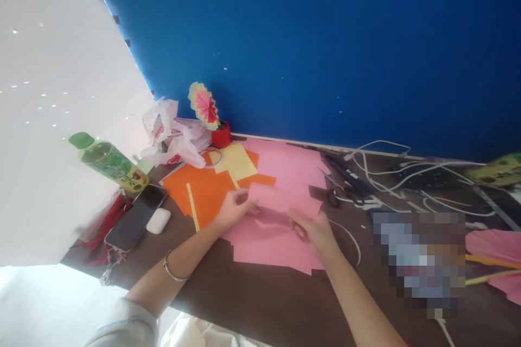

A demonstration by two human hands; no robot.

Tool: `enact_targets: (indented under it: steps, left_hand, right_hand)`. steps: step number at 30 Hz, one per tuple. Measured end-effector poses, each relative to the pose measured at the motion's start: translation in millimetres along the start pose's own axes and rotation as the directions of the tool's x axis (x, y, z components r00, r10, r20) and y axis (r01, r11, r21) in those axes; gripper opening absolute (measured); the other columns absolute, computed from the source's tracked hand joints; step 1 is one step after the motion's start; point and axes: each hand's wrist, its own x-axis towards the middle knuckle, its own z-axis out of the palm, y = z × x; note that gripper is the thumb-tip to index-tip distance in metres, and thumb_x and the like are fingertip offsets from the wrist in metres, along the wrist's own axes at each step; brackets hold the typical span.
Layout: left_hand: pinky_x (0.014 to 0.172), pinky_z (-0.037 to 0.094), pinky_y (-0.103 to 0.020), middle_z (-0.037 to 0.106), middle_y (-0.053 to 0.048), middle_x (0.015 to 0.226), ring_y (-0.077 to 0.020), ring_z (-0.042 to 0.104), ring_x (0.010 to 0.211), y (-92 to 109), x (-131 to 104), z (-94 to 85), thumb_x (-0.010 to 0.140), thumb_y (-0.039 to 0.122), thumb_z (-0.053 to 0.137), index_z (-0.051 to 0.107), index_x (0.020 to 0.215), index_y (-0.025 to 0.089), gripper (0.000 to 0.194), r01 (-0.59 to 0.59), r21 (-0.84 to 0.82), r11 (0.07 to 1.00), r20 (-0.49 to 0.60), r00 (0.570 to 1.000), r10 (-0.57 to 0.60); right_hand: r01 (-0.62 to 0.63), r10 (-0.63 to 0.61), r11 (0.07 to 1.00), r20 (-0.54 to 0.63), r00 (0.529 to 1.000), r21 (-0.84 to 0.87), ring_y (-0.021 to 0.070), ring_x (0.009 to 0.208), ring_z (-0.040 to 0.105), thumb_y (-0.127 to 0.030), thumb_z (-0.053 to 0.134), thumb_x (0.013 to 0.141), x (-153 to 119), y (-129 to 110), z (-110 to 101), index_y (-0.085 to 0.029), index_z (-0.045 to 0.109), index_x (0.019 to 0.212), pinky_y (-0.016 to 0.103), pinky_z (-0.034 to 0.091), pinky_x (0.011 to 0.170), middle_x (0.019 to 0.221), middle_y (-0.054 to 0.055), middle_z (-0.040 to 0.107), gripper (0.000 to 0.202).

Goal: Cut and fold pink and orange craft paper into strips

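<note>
Both hands grip one folded pink paper sheet (285,200) just above a stack of pink sheets (268,246) on the dark brown table (260,303). My left hand (234,207) pinches the sheet's left end. My right hand (315,233) grips its lower right part, fingers curled over the edge. A bangle sits on my left wrist. Orange paper (203,190) and a yellow sheet (236,161) lie just left of and behind my hands.
Black scissors (345,179) and tangled white cables (391,173) lie to the right. A phone (136,217), a white earbud case (158,220) and a green bottle (112,162) are at left. A paper fan flower (203,105) stands in a red pot by the blue wall.
</note>
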Motion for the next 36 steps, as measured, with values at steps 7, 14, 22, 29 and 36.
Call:
enact_targets:
  steps: [7, 14, 22, 29, 36]
  left_hand:
    - [0.054, 0.051, -0.023, 0.067, -0.005, 0.06, -0.0136, 0.063, 0.054, -5, 0, -0.1, 0.072, 0.046, 0.065, 0.066, 0.07, 0.011, 0.035, -0.03, 0.121, 0.992, 0.014, 0.999, 0.028]
    - [0.051, 0.053, -0.024, 0.067, -0.006, 0.062, -0.0132, 0.062, 0.052, -7, 3, -2.2, 0.071, 0.045, 0.066, 0.064, 0.073, 0.01, 0.035, -0.019, 0.037, 0.999, -0.066, 0.998, 0.021]
    - [0.049, 0.053, -0.025, 0.067, -0.005, 0.061, -0.0145, 0.063, 0.051, -8, 5, -4.1, 0.071, 0.047, 0.065, 0.06, 0.073, 0.012, 0.035, -0.023, -0.003, 1.0, -0.087, 0.996, 0.023]
    - [0.047, 0.053, -0.025, 0.065, -0.003, 0.057, -0.0141, 0.062, 0.049, -6, 5, -3.5, 0.069, 0.046, 0.067, 0.06, 0.073, 0.012, 0.036, -0.005, -0.012, 1.0, -0.084, 0.996, 0.004]
    - [0.047, 0.053, -0.027, 0.063, -0.003, 0.056, -0.0145, 0.061, 0.048, 0, 4, -4.9, 0.068, 0.047, 0.068, 0.059, 0.073, 0.012, 0.037, -0.002, -0.054, 0.999, -0.074, 0.997, -0.002]
  right_hand:
    - [0.073, -0.068, 0.996, 0.1, 0.993, -0.045, 0.0071, 0.034, 0.039, -0.05, 0.071, 0.062, 5, 6, -4, -0.014, 0.057, 0.051, 0.022, 0.031, 0.034, 0.04, -0.001, 0.05, 0.04]
    - [0.076, -0.081, 0.994, 0.066, 0.995, 0.075, 0.0057, 0.035, 0.039, -0.045, 0.069, 0.067, 14, 3, -15, -0.014, 0.058, 0.052, 0.02, 0.028, 0.034, 0.044, -0.001, 0.051, 0.036]
    - [0.228, -0.222, 0.971, -0.082, 0.971, 0.072, 0.0152, 0.055, 0.061, -0.04, 0.07, 0.069, 11, 1, -14, -0.021, 0.056, 0.096, 0.022, 0.043, 0.043, 0.066, 0.001, 0.063, 0.036]
    - [0.422, -0.437, 0.888, -0.052, 0.898, -0.182, 0.0176, 0.068, 0.063, -0.035, 0.071, 0.066, 7, -2, -17, -0.02, 0.064, 0.074, 0.033, 0.054, 0.067, 0.076, 0.004, 0.066, 0.019]
    - [0.478, -0.497, 0.798, 0.049, 0.867, -0.367, 0.0212, 0.08, 0.064, -0.036, 0.069, 0.068, 10, 4, -20, -0.021, 0.07, 0.081, 0.039, 0.052, 0.08, 0.087, 0.005, 0.07, 0.02]
